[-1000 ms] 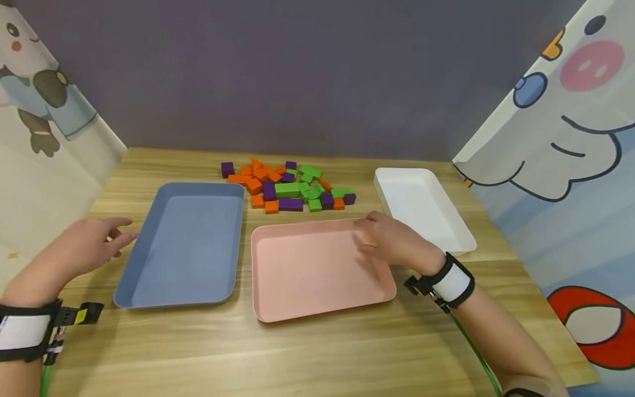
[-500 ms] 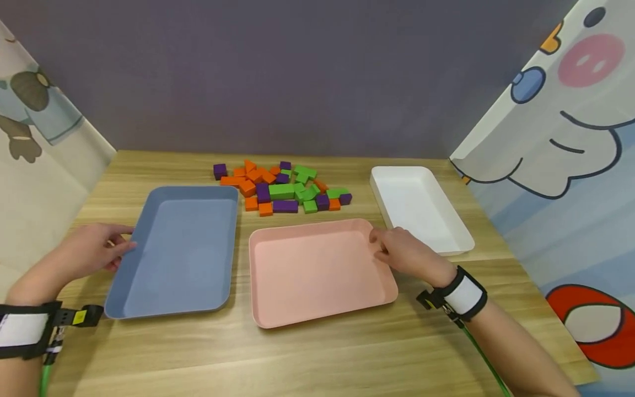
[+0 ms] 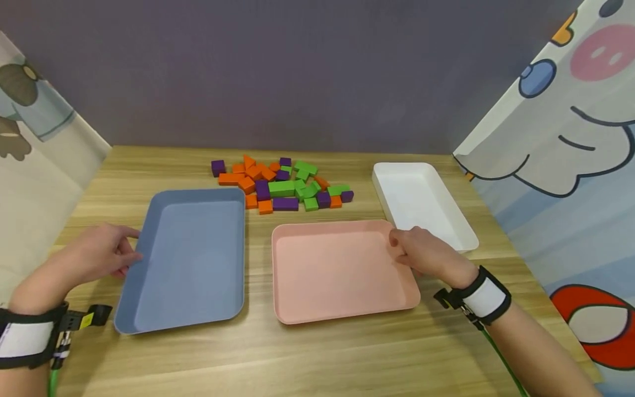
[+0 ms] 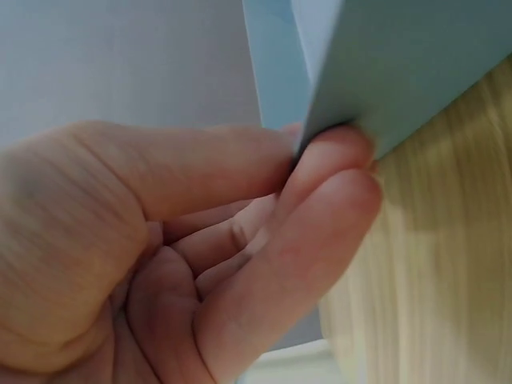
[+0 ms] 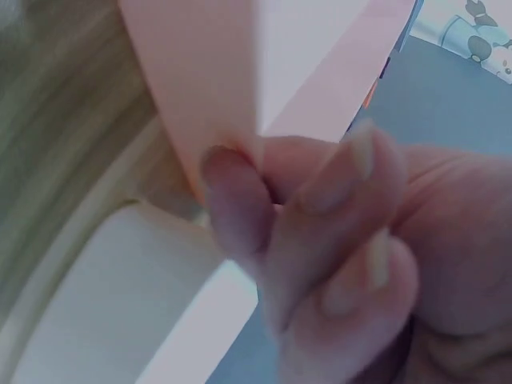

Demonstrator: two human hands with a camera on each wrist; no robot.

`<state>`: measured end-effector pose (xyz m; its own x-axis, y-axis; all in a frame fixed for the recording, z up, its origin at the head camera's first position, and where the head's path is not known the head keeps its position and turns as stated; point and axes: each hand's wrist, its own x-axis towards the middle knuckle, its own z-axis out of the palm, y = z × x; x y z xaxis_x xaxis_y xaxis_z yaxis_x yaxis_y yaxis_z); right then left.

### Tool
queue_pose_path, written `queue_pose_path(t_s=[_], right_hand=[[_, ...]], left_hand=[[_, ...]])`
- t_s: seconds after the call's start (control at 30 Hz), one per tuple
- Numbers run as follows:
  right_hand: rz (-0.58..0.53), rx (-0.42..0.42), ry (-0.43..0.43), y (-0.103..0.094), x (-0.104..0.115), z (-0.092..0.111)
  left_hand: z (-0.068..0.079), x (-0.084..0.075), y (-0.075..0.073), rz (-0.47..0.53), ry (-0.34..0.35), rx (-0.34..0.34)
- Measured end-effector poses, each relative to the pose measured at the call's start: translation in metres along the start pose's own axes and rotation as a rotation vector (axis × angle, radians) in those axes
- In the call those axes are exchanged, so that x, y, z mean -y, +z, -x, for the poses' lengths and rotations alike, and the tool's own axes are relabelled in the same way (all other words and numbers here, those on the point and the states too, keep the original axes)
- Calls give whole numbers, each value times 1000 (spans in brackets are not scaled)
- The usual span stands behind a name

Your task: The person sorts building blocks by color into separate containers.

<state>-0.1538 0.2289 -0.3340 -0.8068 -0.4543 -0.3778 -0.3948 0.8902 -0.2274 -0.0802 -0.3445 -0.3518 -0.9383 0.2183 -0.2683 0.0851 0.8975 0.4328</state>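
A blue tray lies on the left of the table, and my left hand pinches its left wall. In the left wrist view, the thumb and fingers of that hand press on both sides of the tray wall. My right hand grips the right wall of a shallow pink tray. The right wrist view has the fingers of that hand curled on the pink wall. No loose pieces lie in either tray.
Behind the trays lies a heap of orange, green and purple blocks. A white tray stands at the right, just behind my right hand. A dark panel closes off the back of the wooden table.
My left hand has taken hold of the blue tray's wall, and that tray has shifted slightly nearer. The right hand has changed its hold to the right wall and moved the pink tray right.
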Motion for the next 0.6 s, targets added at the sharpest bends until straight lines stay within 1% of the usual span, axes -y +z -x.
queue_pose_path(t_s=[0.07,0.13,0.17,0.23,0.3,0.43,0.5,0.6], right_hand=[[6,51,24,-6,0,-1],[23,67,17,-14,1,-2],[30,60,10,-18,1,-4],[46,8,-32,-26,2,-9],[80,-81,-90,-33,3,-17],[122,-229,-194,-43,7,-44],[129,-264,-231,-45,8,-60],[117,-269,-256,-46,9,-83]], left_hand=[[0,-3,0,-21,5,6],[0,-7,1,-29,4,15],[0,-9,1,-38,3,16],[1,-12,1,-36,-11,29],[2,-15,2,-42,-18,35],[5,-19,5,-50,-19,35],[8,-20,7,-37,-27,44],[11,-23,9,19,-49,88]])
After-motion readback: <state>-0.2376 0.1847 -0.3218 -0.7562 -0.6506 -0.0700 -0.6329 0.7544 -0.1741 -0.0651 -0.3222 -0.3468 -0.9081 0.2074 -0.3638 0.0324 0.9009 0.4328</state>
